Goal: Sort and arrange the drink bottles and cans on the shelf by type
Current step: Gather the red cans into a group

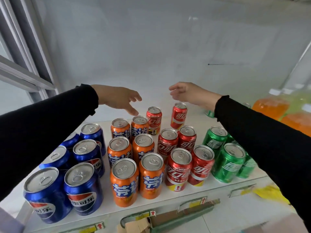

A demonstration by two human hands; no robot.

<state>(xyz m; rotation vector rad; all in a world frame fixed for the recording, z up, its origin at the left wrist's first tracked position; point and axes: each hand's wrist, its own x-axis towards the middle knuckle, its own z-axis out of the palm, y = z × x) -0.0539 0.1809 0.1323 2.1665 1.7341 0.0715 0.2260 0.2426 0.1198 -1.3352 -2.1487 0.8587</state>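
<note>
Left hand (pixel 120 98) and right hand (pixel 188 93) hover above the white shelf (pixel 193 195), fingers relaxed, holding nothing. Upright aluminium cans below stand grouped blue (pixel 83 187), orange (pixel 124 181), red (pixel 179 169), green (pixel 228 163).

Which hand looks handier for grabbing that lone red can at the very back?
Probably the right hand: it hovers open almost directly above the rearmost red can; the left hand sits over the orange cans.

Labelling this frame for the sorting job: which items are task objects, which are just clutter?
Task things:
- blue cans
- orange cans
- red cans
- green cans
- orange bottles, far right, blurred
- shelf
- left hand and right hand, both empty above the cans

Just lying about:
- cardboard box below the shelf
- yellow item, blurred
</note>
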